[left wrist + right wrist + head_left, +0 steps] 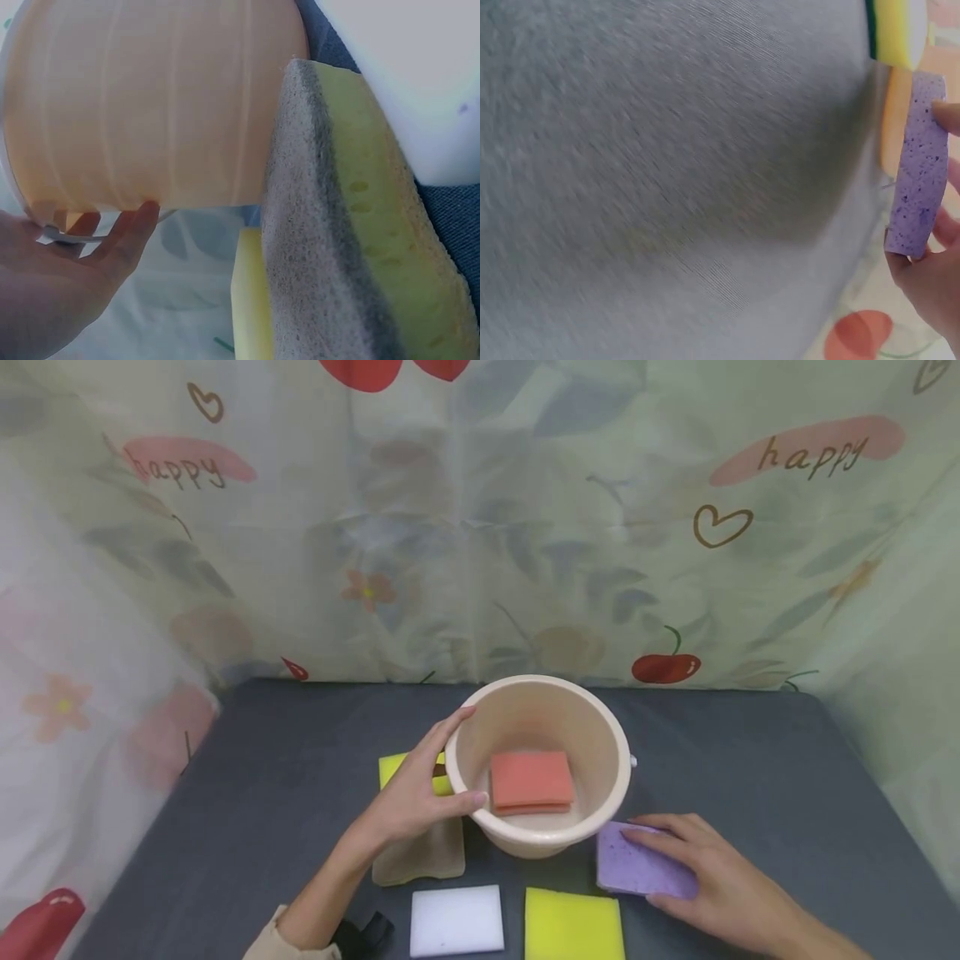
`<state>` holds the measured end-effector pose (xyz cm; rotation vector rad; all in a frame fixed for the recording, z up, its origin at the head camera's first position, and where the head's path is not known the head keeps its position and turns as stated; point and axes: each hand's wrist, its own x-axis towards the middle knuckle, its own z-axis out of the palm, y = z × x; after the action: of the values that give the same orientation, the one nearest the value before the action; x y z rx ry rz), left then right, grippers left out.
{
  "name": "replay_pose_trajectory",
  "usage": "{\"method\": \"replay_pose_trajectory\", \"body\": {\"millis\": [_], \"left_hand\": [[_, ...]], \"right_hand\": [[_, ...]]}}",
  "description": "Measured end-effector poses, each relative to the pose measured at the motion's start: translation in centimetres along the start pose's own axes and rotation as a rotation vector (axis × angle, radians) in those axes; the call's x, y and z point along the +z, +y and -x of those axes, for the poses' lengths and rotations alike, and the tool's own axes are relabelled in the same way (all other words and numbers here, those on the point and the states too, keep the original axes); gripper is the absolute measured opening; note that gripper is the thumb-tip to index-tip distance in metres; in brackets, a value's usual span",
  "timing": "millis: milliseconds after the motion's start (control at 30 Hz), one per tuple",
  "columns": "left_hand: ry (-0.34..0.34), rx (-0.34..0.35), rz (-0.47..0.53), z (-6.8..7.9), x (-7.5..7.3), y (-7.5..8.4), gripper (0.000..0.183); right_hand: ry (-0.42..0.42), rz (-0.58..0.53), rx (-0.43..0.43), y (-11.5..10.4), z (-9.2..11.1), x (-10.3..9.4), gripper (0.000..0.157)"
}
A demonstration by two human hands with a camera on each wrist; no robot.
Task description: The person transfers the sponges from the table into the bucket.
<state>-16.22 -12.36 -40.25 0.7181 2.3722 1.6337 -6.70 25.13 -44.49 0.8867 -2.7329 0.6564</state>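
My left hand grips a cream plastic bucket at its left rim, thumb over the near edge and fingers around the outer wall. The bucket's mouth leans toward the camera, and a folded coral cloth or pad lies on its bottom. In the left wrist view, the fingers press under the rim beside the thin handle. To the right of the bucket, my right hand pinches a purple sponge between thumb and fingers. The right wrist view shows that sponge edge-on and speckled with pores.
Near the front lie a white sponge and a yellow sponge. Left of the bucket, a grey-faced sponge and another yellow one sit partly behind my left hand. A patterned curtain borders the dark tabletop.
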Motion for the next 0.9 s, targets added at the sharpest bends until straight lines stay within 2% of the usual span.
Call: {"method": "replay_pose_trajectory", "body": {"millis": [133, 367, 667, 900], "left_hand": [[0.002, -0.002, 0.006, 0.0, 0.0, 0.0, 0.093], [-0.004, 0.004, -0.002, 0.0, -0.1, -0.1, 0.093], [-0.002, 0.012, 0.005, 0.0, 0.0, -0.1, 0.092], [0.001, 0.017, 0.002, 0.0, 0.0, -0.2, 0.092]], "right_hand": [[-0.003, -0.024, -0.046, -0.5, -0.2, -1.5, 0.076], [-0.100, 0.012, -0.079, -2.1, -0.5, -4.7, 0.072], [-0.043, -0.056, -0.236, -3.6, -1.5, -7.5, 0.073], [-0.065, -0.087, -0.233, -4.6, -2.2, -9.1, 0.075]]}}
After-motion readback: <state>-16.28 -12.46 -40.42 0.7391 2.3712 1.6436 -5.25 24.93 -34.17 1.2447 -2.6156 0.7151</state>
